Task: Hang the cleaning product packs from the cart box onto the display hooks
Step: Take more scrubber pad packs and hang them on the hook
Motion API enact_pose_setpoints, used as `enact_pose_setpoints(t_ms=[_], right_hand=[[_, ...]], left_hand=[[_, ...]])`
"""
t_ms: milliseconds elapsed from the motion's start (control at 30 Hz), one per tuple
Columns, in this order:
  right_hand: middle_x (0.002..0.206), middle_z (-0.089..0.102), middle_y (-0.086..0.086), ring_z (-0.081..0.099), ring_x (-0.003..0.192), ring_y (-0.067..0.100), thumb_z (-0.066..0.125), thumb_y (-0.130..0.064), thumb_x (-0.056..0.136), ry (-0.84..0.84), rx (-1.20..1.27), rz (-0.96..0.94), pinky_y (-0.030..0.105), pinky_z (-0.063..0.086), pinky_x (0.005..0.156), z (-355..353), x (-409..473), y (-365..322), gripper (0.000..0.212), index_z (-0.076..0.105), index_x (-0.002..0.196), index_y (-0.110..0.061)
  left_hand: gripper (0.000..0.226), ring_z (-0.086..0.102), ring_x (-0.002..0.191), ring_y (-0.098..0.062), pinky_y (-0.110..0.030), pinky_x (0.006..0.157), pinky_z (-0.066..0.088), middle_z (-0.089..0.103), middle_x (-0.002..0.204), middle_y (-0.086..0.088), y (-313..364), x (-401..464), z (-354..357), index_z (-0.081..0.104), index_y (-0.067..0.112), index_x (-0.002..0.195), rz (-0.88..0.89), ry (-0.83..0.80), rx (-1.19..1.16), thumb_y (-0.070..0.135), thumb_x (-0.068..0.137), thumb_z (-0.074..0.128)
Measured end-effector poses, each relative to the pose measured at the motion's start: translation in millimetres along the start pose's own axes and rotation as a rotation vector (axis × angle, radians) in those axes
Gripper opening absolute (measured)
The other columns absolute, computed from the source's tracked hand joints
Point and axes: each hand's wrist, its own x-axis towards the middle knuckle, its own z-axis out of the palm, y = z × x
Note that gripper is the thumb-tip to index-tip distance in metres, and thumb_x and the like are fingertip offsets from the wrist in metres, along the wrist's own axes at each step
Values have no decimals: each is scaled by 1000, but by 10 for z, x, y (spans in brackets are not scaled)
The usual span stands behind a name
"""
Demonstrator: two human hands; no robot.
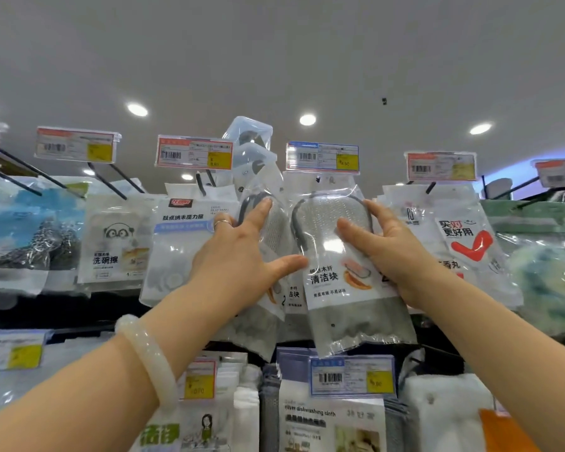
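Cleaning block pack (343, 256) under blue price tag (322, 157), right hand (388, 246) grasping its right edge, left hand (242, 252) grasping tilted packs (258, 177) beside it.

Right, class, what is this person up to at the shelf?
A person is stocking a shop display of hanging cleaning goods. The left hand holds a couple of clear plastic packs of grey scouring pads, raised toward the hooks. The right hand steadies another clear pack with a grey pad and white label, whose top sits just under the blue-edged price tag. Whether its top is on a hook yet cannot be told.
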Motion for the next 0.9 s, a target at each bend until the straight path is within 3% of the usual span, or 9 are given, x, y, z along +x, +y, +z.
enact_pose_setpoints(t_ms=[267, 400, 500, 700, 800, 900], right_hand=[[116, 64, 13, 70, 85, 30, 72, -35, 78, -19, 7, 55, 42, 58, 71, 12, 31, 82, 62, 41, 131, -37], [118, 64, 9, 69, 93, 29, 73, -38, 76, 9, -4, 0, 48, 56, 84, 44, 41, 76, 62, 42, 130, -34], [115, 65, 9, 70, 88, 27, 71, -37, 77, 22, 16, -17, 46, 57, 81, 52, 63, -1, 65, 41, 134, -33], [114, 65, 8, 68, 94, 29, 72, -39, 77, 30, -10, 4, 50, 54, 88, 59, 103, 17, 61, 45, 131, -31], [115, 66, 10, 69, 90, 30, 72, -42, 73, -2, 4, 77, 48, 56, 83, 48, 91, 69, 69, 42, 135, -32], [114, 66, 10, 69, 87, 30, 71, -39, 77, -11, 6, 97, 46, 57, 77, 33, 109, 97, 62, 42, 132, -34]], left_hand=[[102, 45, 125, -33, -42, 102, 41, 28, 143, -17, -56, -25, 73, 5, 45, 148, -19, -16, -2, 76, 65, 55], [100, 40, 130, -33, -41, 103, 39, 26, 146, -17, -79, -60, 67, 4, 46, 148, -24, -9, -16, 75, 67, 55], [97, 39, 131, -32, -41, 104, 38, 27, 145, -16, -69, -45, 15, 3, 45, 148, -8, 22, -33, 73, 69, 54], [98, 46, 124, -32, -41, 100, 42, 29, 142, -16, -59, 9, -17, 5, 45, 148, -2, 30, -16, 74, 69, 54], [98, 45, 125, -33, -41, 100, 42, 27, 143, -16, -57, -21, 24, 4, 45, 148, -11, -3, -12, 75, 68, 54], [99, 46, 124, -31, -40, 100, 43, 27, 142, -15, -77, -41, 41, 3, 45, 148, -17, -3, -5, 74, 69, 55]])
